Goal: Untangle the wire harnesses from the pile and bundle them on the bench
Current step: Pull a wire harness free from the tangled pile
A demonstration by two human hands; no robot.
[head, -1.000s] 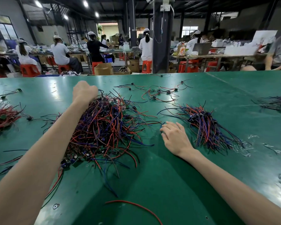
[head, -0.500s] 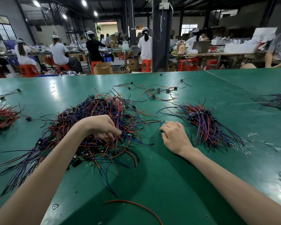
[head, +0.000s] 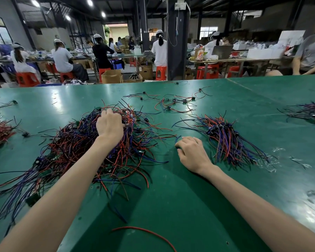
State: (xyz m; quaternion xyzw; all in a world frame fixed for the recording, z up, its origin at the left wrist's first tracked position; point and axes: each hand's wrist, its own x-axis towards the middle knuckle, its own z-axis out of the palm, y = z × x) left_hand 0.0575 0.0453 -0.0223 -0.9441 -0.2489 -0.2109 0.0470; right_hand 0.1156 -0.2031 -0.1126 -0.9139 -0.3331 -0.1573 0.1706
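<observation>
Several strands of the pile [head: 71, 142] on the counter [head: 180, 197] are clutched by the left grip [head: 109, 125]; the right grip [head: 193, 153] is rested slack, empty. One harness is probably to be drawn free next.

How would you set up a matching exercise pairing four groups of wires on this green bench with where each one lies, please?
Things:
1. large tangled pile of red, blue and black wire harnesses
2. smaller fanned bundle of red and blue harnesses
3. single loose red wire
4. scattered thin harnesses with black connectors

Places:
a. nearest, between the forearms
b. far side of the green bench
c. under the left hand
d. just right of the right hand

Pairs: 1-c, 2-d, 3-a, 4-b
</observation>
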